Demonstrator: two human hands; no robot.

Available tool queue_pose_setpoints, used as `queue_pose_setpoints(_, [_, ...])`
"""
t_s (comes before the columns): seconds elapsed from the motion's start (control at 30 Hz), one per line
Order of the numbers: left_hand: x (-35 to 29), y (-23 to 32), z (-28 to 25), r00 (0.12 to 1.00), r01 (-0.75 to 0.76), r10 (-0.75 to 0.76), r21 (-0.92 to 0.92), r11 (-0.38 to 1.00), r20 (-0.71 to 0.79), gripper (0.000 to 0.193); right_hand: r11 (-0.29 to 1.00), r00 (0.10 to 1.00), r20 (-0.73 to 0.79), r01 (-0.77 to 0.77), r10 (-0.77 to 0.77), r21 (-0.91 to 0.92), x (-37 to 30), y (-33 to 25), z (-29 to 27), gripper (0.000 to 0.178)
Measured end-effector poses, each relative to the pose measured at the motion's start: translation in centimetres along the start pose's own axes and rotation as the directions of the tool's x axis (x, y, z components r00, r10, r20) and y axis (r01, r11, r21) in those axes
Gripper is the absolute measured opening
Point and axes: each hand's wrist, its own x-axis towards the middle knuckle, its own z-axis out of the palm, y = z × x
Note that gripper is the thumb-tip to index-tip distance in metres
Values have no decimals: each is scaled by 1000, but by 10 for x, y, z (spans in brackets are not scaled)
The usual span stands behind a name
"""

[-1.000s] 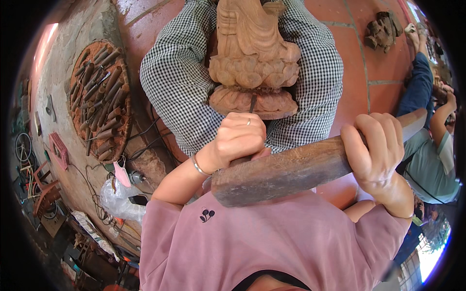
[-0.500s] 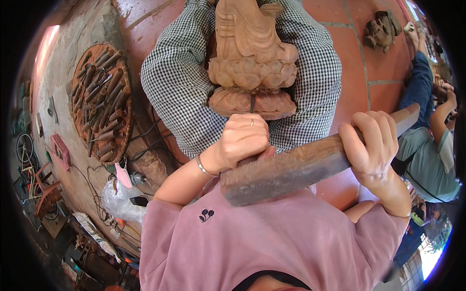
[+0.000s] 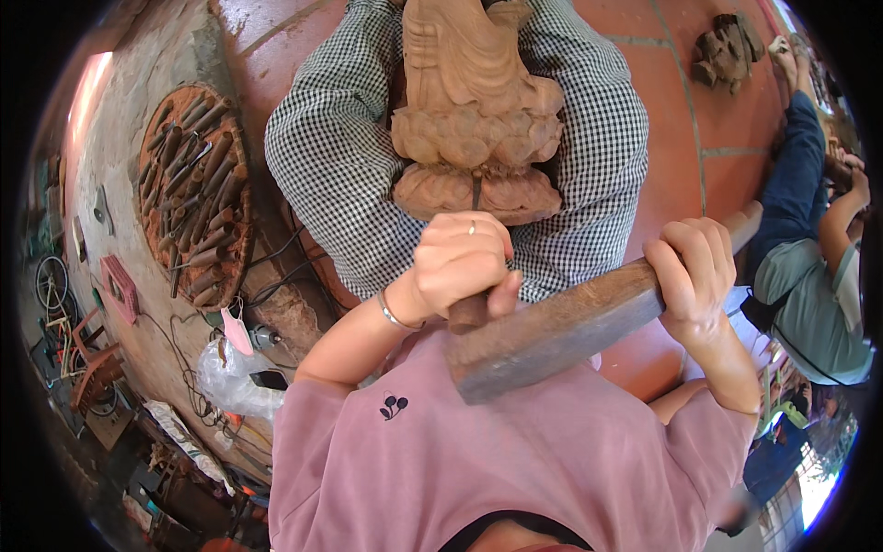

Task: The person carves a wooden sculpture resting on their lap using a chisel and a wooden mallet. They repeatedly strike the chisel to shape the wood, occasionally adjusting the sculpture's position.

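Note:
A carved wooden statue [image 3: 474, 83] lies between my legs, its petalled base toward me. My left hand [image 3: 460, 262] is closed round the wooden handle of a carving chisel [image 3: 468, 314], whose dark blade meets the groove between the two tiers of the base. My right hand [image 3: 694, 276] grips a heavy wooden mallet [image 3: 561, 322], a long squared block with a narrower end sticking out past my fist. The mallet's broad end lies just beside the butt of the chisel handle; whether they touch I cannot tell.
At left a round tray [image 3: 244, 193] holds several chisels. Near it are a pink mask [image 3: 236, 331], a plastic bag [image 3: 221, 373], a phone [image 3: 269, 379] and cables. A dark wood chunk [image 3: 727, 55] lies on the tiles at far right, by another person [image 3: 809, 294].
The mallet's broad end has drawn back slightly toward me and to the right, uncovering the chisel handle's butt. My left hand has stayed almost in place.

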Motion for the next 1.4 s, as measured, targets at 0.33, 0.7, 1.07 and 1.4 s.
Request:
queue_pose_setpoints(0.33, [17, 42, -28, 999, 17, -23, 117, 993, 45, 22, 804, 887, 195, -461, 418, 375, -103, -6, 68, 39])
queue_pose_setpoints(0.7, [15, 30, -19, 552, 262, -773, 815, 517, 313, 59, -177, 84, 433, -831, 897, 527, -135, -18, 120, 42])
queue_pose_setpoints(1.07, [34, 45, -34, 891, 345, -343, 46, 937, 297, 37, -231, 43, 456, -817, 889, 528, -139, -11, 127, 44])
queue_pose_setpoints(1.4, [-29, 8, -64, 621, 633, -771, -489, 600, -143, 31, -212, 186, 517, -758, 836, 616, -102, 28, 93, 35])
